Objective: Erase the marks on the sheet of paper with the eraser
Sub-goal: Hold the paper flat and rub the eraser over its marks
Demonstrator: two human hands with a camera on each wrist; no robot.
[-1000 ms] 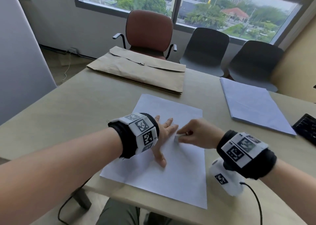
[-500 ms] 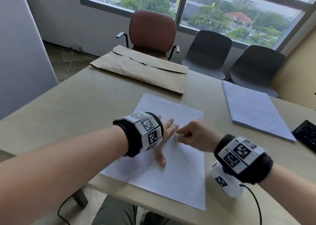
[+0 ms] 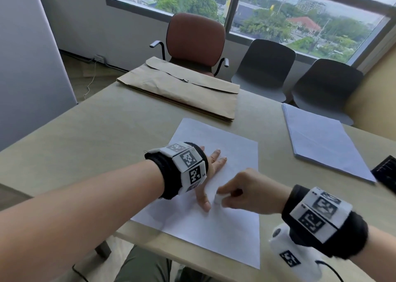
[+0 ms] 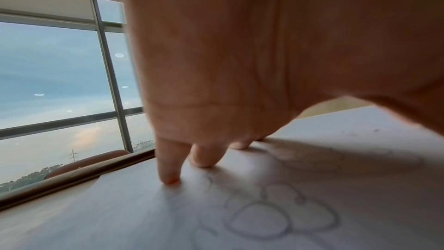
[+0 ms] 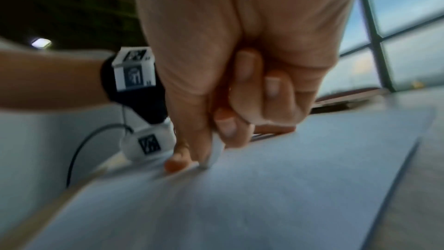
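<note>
A white sheet of paper (image 3: 225, 228) lies on the table in front of me. My left hand (image 3: 211, 168) lies flat on it, fingers straight and spread, pressing it down. In the left wrist view the fingertips (image 4: 169, 177) touch the paper (image 4: 120, 216) beside looping pencil marks (image 4: 264, 221). My right hand (image 3: 222, 197) pinches a small white eraser (image 3: 217, 199) between thumb and fingers, its tip on the paper right beside my left thumb. The right wrist view shows the eraser (image 5: 215, 154) pressed to the sheet (image 5: 276, 197), blurred by motion.
A brown envelope (image 3: 182, 89) lies at the table's far side, a stack of white paper (image 3: 321, 142) at the right, and a dark keyboard corner (image 3: 385, 172) at the right edge. Three chairs stand beyond the table (image 3: 85, 136).
My right hand with the eraser has moved nearer to me, from beside the left fingertips to beside the left thumb. The left hand stays flat on the sheet.
</note>
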